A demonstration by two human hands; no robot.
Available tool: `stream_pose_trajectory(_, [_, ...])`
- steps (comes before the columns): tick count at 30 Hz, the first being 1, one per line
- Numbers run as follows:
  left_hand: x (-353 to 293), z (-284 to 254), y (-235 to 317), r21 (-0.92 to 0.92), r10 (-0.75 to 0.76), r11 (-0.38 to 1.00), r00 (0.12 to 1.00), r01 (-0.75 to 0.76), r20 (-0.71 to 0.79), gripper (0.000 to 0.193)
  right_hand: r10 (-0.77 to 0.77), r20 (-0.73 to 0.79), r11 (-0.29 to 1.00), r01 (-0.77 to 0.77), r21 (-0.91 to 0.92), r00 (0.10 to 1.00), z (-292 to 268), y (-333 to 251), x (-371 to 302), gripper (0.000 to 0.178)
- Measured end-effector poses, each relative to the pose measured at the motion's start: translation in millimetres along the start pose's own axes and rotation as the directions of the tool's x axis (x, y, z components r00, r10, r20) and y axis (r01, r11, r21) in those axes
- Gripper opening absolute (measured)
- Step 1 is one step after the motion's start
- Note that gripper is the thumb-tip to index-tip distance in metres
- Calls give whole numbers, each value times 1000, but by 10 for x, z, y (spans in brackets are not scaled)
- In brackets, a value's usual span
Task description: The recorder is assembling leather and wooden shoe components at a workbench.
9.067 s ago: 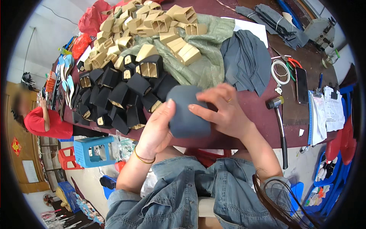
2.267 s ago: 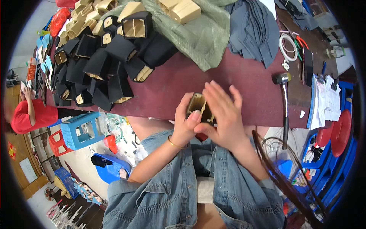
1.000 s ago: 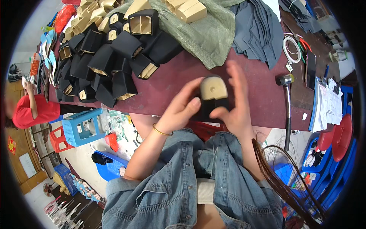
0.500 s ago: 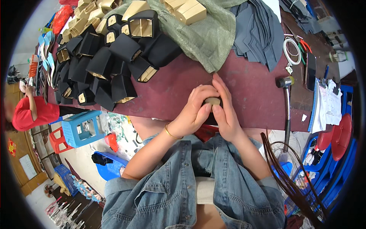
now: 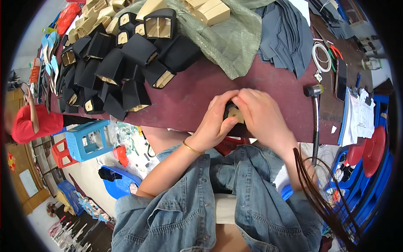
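Observation:
Between my two hands, at the table's near edge, is a cream block with a black covering, a shoe heel (image 5: pixel 236 113); most of it is hidden by my fingers. My left hand (image 5: pixel 215 122) is closed round its left side, thumb lying across the cream end. My right hand (image 5: pixel 265 118) wraps over the other side, its fingers bent over the black cover. Up and to the left lies a pile of black-covered heels (image 5: pixel 138 50), their cream ends showing. Bare cream heels (image 5: pixel 215 11) rest on a greenish woven sheet (image 5: pixel 239 46).
Dark grey cut pieces (image 5: pixel 281 38) are stacked at the far right of the maroon table (image 5: pixel 189 101). A hammer (image 5: pixel 315 113) overhangs the near edge, with a white cable coil (image 5: pixel 321 56), a phone (image 5: pixel 341 80) and clipped papers (image 5: pixel 359 115) beyond. A person in red (image 5: pixel 37 124) is at the left.
My right hand has turned and come up over the heel, its forearm swinging outward. The heel has tilted, so more of its cream end shows. My left hand keeps its grip.

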State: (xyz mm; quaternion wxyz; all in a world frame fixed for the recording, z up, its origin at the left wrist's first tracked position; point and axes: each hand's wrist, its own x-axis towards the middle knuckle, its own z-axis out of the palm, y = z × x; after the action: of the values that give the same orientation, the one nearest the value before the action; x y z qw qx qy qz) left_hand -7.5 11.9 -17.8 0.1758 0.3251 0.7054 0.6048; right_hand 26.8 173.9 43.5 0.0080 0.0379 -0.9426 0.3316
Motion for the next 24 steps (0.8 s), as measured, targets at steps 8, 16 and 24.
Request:
stream_pose_trajectory(8, [-76,46,-78,-101,-48,994,999,48,-4,98,-337,372,889,422,-176,865,-266,11,155,24])
stream_pose_trajectory(16, [77,-44,-57,-237,-4,971,996,-16,-87,94,188,102,975,-198,96,977,-78,33,-255,55])
stream_pose_trajectory(24, [477,-604,611,563,300,801,950,-203,-84,61,269,-195,674,-40,737,943,-238,202,-506,68])
